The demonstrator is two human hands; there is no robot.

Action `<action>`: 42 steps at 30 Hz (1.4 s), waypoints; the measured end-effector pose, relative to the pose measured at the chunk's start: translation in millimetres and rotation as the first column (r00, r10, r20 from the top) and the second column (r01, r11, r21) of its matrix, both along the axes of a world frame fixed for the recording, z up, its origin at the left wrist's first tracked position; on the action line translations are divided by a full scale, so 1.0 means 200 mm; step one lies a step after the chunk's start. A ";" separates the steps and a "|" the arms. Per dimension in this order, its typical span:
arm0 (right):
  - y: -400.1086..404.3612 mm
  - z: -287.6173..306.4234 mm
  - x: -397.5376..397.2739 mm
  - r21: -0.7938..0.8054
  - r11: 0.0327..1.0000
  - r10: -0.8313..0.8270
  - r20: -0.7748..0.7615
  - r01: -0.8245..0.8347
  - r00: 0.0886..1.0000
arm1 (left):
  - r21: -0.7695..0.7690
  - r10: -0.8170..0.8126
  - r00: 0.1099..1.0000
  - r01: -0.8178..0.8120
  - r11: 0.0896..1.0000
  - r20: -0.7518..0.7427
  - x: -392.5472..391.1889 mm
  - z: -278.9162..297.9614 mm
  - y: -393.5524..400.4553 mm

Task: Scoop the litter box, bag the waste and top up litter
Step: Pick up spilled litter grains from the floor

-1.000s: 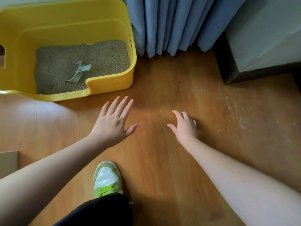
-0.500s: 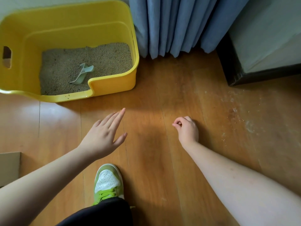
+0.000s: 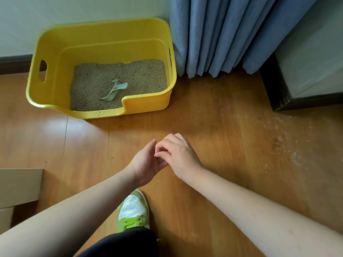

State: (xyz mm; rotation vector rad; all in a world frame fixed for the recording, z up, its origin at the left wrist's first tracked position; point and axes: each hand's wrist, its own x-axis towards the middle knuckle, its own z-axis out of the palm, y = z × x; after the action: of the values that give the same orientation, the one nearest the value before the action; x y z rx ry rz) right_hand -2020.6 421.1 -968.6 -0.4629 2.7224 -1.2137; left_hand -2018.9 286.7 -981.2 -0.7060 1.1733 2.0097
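A yellow litter box (image 3: 148,106) stands on the wooden floor at the upper left, against the wall. Grey-beige litter (image 3: 96,80) covers its bottom, and a pale green scoop (image 3: 114,90) lies on the litter near the front notch. Both hands hover over the floor in front of the box, well short of it. My left hand (image 3: 146,164) is turned palm inward with its fingers straight. My right hand (image 3: 179,154) touches it, its fingertips curled together against the left fingers. Nothing is visible between those fingertips.
A blue curtain (image 3: 213,34) hangs right of the box. A pale cabinet with a dark base (image 3: 278,95) stands at the far right. Spilled grains and dust (image 3: 282,145) speckle the floor before it. Cardboard boxes (image 3: 18,186) sit at the left edge, and my green shoe (image 3: 133,210) is below the hands.
The hands were apart, the right one curling its fingers down at the floor. They have drawn together and now touch. The view has pulled back, showing the whole box.
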 end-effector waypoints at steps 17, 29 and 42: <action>0.25 -0.19 -0.21 0.076 0.838 -0.534 0.319 0.540 0.783 | -0.031 0.211 0.976 -0.210 0.977 0.053 -0.12 0.01 -0.14; 0.26 -0.35 -0.30 0.230 0.888 -0.460 0.422 0.399 0.781 | 0.118 0.211 0.977 -0.213 0.970 0.037 -0.22 0.12 -0.17; 0.04 -0.45 -0.65 0.331 0.886 -0.441 0.388 0.324 0.809 | 0.201 0.206 0.978 -0.209 0.957 0.034 -0.20 0.16 -0.31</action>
State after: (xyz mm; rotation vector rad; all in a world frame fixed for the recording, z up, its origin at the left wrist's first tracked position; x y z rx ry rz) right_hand -2150.5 429.4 -1059.4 0.3896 2.5517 -0.8745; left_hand -2058.2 225.3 -948.5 -0.7622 0.8987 2.2570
